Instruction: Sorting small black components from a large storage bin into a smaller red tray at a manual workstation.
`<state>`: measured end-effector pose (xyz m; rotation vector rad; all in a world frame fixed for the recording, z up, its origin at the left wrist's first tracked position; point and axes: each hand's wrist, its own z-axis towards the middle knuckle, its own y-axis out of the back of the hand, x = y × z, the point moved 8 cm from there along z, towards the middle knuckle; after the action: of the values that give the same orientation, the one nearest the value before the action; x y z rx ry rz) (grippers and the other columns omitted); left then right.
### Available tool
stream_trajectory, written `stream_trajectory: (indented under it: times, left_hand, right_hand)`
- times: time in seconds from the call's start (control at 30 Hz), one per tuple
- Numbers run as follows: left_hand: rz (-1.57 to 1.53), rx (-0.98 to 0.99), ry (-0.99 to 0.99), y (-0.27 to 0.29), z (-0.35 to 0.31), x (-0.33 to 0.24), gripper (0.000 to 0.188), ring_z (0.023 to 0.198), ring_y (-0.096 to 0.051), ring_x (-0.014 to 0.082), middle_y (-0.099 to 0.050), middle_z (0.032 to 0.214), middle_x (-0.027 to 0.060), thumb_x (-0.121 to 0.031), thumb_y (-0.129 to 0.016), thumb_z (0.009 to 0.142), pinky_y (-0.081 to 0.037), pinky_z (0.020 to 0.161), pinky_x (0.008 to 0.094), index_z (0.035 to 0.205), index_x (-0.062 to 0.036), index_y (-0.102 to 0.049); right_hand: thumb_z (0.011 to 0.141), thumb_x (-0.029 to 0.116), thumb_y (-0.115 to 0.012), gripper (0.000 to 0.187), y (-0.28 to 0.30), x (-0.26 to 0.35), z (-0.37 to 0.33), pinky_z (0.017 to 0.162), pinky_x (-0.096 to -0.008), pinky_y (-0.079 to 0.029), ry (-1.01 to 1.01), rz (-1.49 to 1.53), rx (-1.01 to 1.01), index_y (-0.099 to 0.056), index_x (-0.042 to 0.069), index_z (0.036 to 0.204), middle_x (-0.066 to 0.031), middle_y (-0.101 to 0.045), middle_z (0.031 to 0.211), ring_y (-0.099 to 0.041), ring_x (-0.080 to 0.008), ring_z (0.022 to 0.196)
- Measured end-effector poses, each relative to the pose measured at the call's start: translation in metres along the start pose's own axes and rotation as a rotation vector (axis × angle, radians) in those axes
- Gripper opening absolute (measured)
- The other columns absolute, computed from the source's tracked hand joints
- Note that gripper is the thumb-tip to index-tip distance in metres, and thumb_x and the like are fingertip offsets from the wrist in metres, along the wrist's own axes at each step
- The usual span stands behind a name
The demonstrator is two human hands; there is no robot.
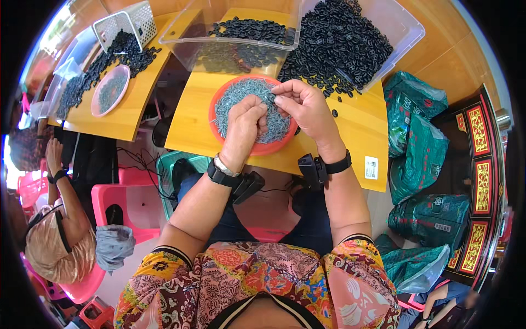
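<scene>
An orange-red basin (pixel 269 148) stands on the yellow table, filled with a heap of thin grey metal pieces (pixel 235 98). My left hand (pixel 246 123) is over the basin with its fingers curled together in a pinch; what they hold, if anything, is hidden. Just to its right, my right hand (pixel 304 107) pinches a small black oval piece (pixel 272 98) between thumb and fingers, above the basin's right side. Many similar black oval pieces (pixel 339 46) are heaped beyond, spilling out of a clear plastic bin (pixel 411 35).
Another clear bin (pixel 181 41) with black pieces stands at the back left. On the table to the left are a pink basin (pixel 127 88) and a white basket (pixel 139 24). Green bags (pixel 416 159) line the right. A co-worker (pixel 60 241) sits at left, near a pink chair (pixel 104 203).
</scene>
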<state>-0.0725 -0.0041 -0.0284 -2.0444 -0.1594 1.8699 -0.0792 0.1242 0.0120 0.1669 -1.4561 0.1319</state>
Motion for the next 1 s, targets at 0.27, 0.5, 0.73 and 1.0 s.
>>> stream_trajectory:
  times: [0.27, 0.5, 0.73, 1.0]
  left_hand:
    - [0.027, 0.008, -0.015, -0.003, -0.0023, -0.0039, 0.017, 0.051, -0.044, 0.0082, -0.048, 0.059, 0.0, -0.012, -0.05, 0.088, -0.034, 0.046, 0.0216, 0.072, -0.0057, -0.051]
    - [-0.034, 0.051, -0.006, -0.0058, -0.0021, -0.0009, 0.016, 0.051, -0.043, 0.0078, -0.049, 0.06, 0.0001, -0.012, -0.05, 0.089, -0.034, 0.047, 0.0215, 0.074, -0.0061, -0.05]
    - [-0.032, 0.048, -0.025, -0.0074, -0.0032, -0.0021, 0.016, 0.051, -0.043, 0.0076, -0.049, 0.059, 0.0, -0.012, -0.05, 0.089, -0.034, 0.048, 0.021, 0.074, -0.0069, -0.049]
    - [-0.032, 0.029, -0.004, -0.0064, -0.003, -0.0002, 0.016, 0.051, -0.043, 0.0074, -0.048, 0.059, -0.0003, -0.012, -0.049, 0.089, -0.034, 0.047, 0.0212, 0.074, -0.0067, -0.049]
  right_hand:
    - [0.087, 0.004, -0.061, 0.014, 0.0024, -0.0008, 0.0008, 0.065, -0.0207, -0.049, -0.024, 0.043, 0.021, -0.063, 0.001, 0.1, -0.0004, -0.064, 0.083, -0.057, -0.005, 0.068]
    - [0.087, 0.003, -0.061, 0.015, -0.001, 0.0051, -0.0006, 0.064, -0.0189, -0.048, 0.065, -0.092, 0.025, -0.065, 0.001, 0.101, 0.0012, -0.064, 0.08, -0.056, -0.0036, 0.068]
    - [0.087, 0.005, -0.062, 0.015, -0.0026, 0.0031, -0.0008, 0.063, -0.0186, -0.047, 0.031, -0.077, 0.042, -0.065, 0.001, 0.101, 0.0014, -0.063, 0.08, -0.056, -0.0035, 0.067]
    - [0.087, 0.003, -0.06, 0.014, -0.0042, 0.0052, -0.0016, 0.06, -0.0204, -0.046, 0.024, -0.028, 0.021, -0.065, -0.002, 0.098, 0.0007, -0.061, 0.074, -0.054, -0.0049, 0.065]
